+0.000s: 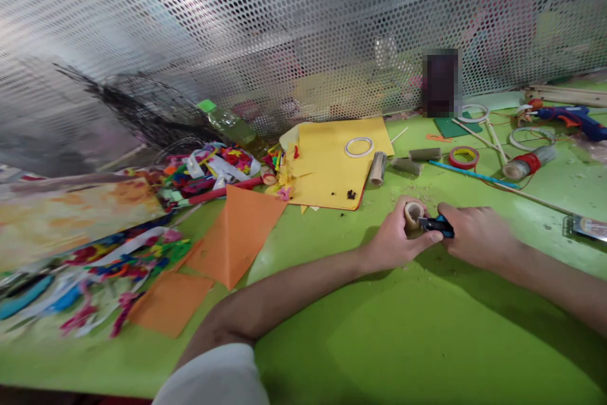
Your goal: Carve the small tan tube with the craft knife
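Note:
My left hand is wrapped round a short hollow tube, pale at its cut rim like bamboo, with the open end facing me. In my right hand is a utility knife with a dark blue and black handle. Its blade meets the tube's rim close to my left thumb. Small pale shavings lie scattered on the green table behind and around the tube. Just beyond stand or lie similar cut tube pieces, one upright piece and two lying pieces.
Yellow sheets bear a roll of tape. Orange paper and colourful scraps lie leftward. At right are a red tape roll, a thread-wound bottle, sticks and a blue glue gun. A perforated metal screen rises behind.

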Available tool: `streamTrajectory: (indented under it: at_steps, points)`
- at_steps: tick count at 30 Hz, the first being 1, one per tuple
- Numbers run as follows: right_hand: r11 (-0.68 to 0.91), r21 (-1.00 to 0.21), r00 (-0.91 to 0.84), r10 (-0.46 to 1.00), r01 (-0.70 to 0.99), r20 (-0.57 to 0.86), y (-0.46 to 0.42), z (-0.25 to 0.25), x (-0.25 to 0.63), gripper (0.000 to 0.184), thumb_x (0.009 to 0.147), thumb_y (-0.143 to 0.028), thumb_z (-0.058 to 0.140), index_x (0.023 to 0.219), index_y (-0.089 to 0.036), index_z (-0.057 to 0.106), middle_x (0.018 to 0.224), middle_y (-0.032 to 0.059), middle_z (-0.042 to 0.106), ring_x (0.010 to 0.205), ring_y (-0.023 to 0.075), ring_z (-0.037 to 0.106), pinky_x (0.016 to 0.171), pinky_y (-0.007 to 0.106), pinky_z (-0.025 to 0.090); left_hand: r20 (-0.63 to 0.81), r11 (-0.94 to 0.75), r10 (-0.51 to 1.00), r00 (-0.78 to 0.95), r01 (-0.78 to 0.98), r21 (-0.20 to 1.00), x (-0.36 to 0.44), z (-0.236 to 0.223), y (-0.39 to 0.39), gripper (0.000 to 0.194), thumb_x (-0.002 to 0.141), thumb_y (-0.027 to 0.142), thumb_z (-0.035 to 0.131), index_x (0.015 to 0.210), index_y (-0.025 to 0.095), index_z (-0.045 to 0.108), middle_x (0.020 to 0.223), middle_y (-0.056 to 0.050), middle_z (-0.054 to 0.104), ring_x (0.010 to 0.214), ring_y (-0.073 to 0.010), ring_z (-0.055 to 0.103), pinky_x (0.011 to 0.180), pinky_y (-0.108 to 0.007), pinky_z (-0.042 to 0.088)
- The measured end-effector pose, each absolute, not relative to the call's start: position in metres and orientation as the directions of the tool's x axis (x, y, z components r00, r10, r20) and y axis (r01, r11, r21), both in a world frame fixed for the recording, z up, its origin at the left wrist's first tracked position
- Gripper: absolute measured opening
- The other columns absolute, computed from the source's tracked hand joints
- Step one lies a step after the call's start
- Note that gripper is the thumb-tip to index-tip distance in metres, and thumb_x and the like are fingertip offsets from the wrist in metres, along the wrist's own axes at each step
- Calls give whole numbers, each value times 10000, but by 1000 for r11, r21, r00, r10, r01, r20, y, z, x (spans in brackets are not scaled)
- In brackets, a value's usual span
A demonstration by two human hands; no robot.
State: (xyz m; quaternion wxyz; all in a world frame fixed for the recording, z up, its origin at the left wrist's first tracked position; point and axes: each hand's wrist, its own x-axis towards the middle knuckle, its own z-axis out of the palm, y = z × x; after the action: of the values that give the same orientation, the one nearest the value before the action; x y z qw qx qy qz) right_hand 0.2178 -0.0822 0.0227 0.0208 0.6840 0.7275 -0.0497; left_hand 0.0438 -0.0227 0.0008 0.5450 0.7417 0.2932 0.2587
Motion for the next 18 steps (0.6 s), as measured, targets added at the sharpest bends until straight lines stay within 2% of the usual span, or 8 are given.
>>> streamTrajectory:
  at_steps: [7,18]
  points:
    - [40,-47,-45,993,998,-110,-81,24,216,217,818,-269,456,954,-198,609,762,92,705,575,204,585,514,323,180,10,-224,735,678,228,947,44,-4,-21,547,759,553,724,1047,191,433,753,50,387,672,-103,362,631,-248,352]
    - [41,-28,-44,992,999,-119,-80,22,216,211,810,-257,466,963,-200,600,773,84,711,585,197,596,505,313,180,13,-265,776,631,308,914,43,-4,-23,562,742,531,756,1064,187,450,756,54,456,666,-107,428,624,-249,363]
